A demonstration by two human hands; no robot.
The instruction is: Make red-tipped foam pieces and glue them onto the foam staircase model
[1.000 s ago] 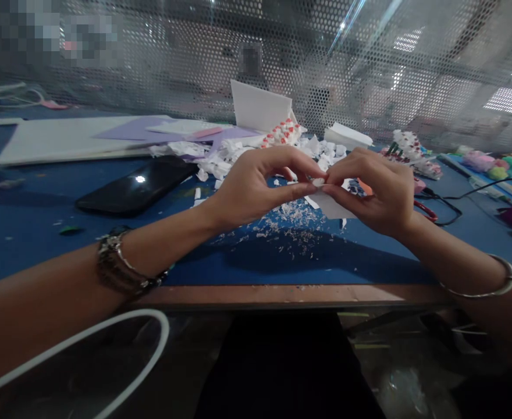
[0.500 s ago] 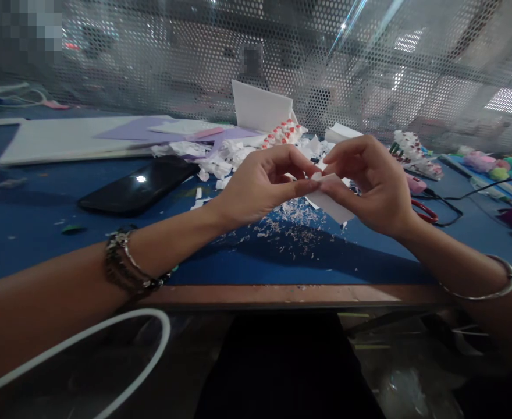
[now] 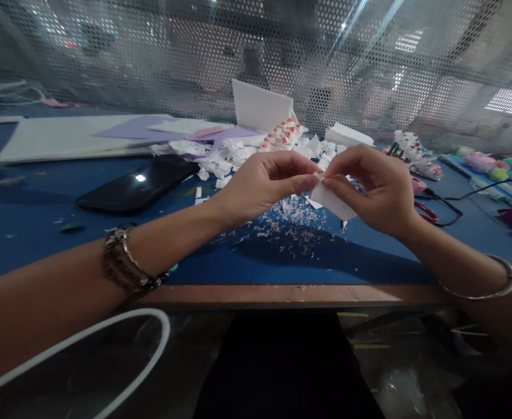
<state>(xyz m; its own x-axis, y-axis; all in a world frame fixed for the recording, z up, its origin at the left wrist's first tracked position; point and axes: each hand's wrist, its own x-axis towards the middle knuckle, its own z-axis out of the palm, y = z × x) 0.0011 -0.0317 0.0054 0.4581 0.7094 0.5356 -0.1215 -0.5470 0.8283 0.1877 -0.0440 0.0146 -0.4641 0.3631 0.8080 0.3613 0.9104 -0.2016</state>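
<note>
Head view shows 2 bare hands meeting above a blue tabletop (image 3: 29, 238) with a brown front edge. Between them, raised off the surface, is a small, thin white paper piece (image 3: 334, 201), its loose part hanging down under the right thumb. The right hand (image 3: 376, 189) pinches its upper edge between thumb and index finger. The left hand (image 3: 262, 186) has its thumb and index finger closed on the same edge, at the left corner, with the 2 hands' fingertips nearly touching; the exact contact there is too small to tell.

Below the hands lie fine white paper shreds (image 3: 297, 227), scattered across the blue surface. Behind them is a heap of crumpled white paper scraps (image 3: 234, 152), with a white cluster dotted in red (image 3: 284, 135) in front of an upright white rectangular card (image 3: 260, 105). A flat black glossy phone (image 3: 125, 192) rests left of the left hand, near the scraps. Just beside the right wrist sits a curved red handle (image 3: 426, 212), next to a thin black cable (image 3: 457, 201). Pastel fluffy balls (image 3: 480, 162) lie farther right.
</note>
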